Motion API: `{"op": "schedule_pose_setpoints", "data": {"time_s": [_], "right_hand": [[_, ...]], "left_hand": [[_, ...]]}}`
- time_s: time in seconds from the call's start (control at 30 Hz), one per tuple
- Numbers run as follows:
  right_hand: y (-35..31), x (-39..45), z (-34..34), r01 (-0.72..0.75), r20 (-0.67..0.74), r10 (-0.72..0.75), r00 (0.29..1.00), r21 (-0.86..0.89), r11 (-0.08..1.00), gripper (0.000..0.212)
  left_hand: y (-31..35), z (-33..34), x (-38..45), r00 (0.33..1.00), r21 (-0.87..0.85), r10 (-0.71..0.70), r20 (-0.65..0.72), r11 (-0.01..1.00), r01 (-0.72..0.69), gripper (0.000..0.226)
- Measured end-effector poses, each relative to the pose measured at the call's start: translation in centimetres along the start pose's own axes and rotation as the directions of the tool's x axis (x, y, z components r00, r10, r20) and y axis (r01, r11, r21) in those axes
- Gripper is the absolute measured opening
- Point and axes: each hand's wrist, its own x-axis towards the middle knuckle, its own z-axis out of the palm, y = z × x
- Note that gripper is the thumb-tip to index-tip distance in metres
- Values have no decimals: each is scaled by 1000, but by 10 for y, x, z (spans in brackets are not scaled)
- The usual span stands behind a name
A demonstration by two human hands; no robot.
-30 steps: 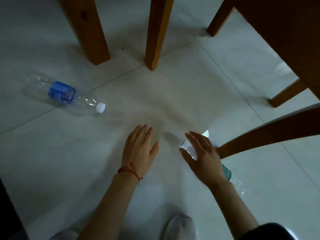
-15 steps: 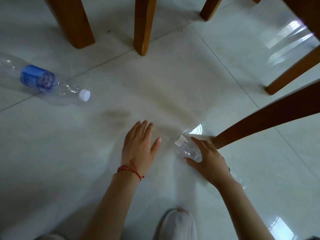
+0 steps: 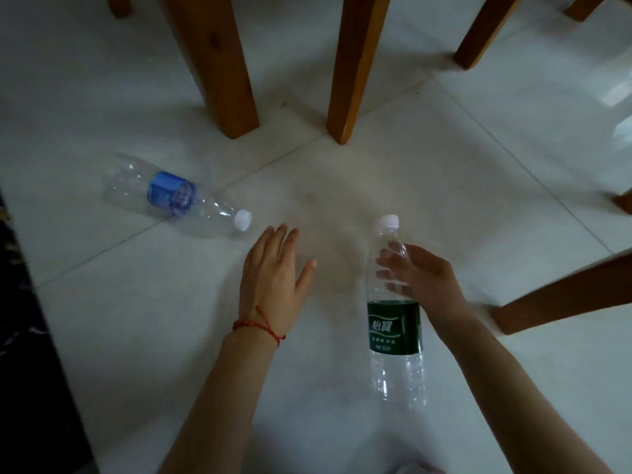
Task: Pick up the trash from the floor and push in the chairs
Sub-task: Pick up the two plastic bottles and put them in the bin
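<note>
My right hand [image 3: 424, 285] grips the neck of a clear plastic bottle with a green label [image 3: 395, 328] and a white cap, held above the white tiled floor with its cap pointing away from me. A second clear bottle with a blue label [image 3: 171, 196] lies on its side on the floor at the left, its white cap pointing right. My left hand [image 3: 273, 278], with a red string at the wrist, hovers flat with fingers straight, just right of that bottle's cap and not touching it.
Wooden legs stand ahead: a thick one [image 3: 219, 66], a slimmer one [image 3: 352, 63] and another [image 3: 485, 32] at the back right. A slanted chair leg [image 3: 564, 295] runs close to my right hand. A dark edge [image 3: 20, 302] borders the left.
My right hand has lifted the green-label bottle clear of the slanted chair leg and brought it up beside my left hand. The view shifted so the blue-label bottle sits closer to my left hand.
</note>
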Motion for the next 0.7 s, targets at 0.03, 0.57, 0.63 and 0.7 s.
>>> {"op": "schedule_pose_setpoints", "data": {"time_s": [0.03,0.57,0.63,0.7], "right_hand": [[-2,1,7,-3,10,3,1000,24,1000,28],[2,19,46,12,115,-23,993,97,995,18],[4,20,47,13,116,-23,993,83,996,34],[6,22,48,6,113,-15,993,78,997,36]], "left_hand": [[-7,-7,5,1000,14,-4,-18,1000,4,57],[-138,-101,84,982,264,-126,139,961,86,78],[-141,-103,89,975,255,-127,183,964,78,76],[-143,-102,95,984,250,-67,166,968,24,74]]}}
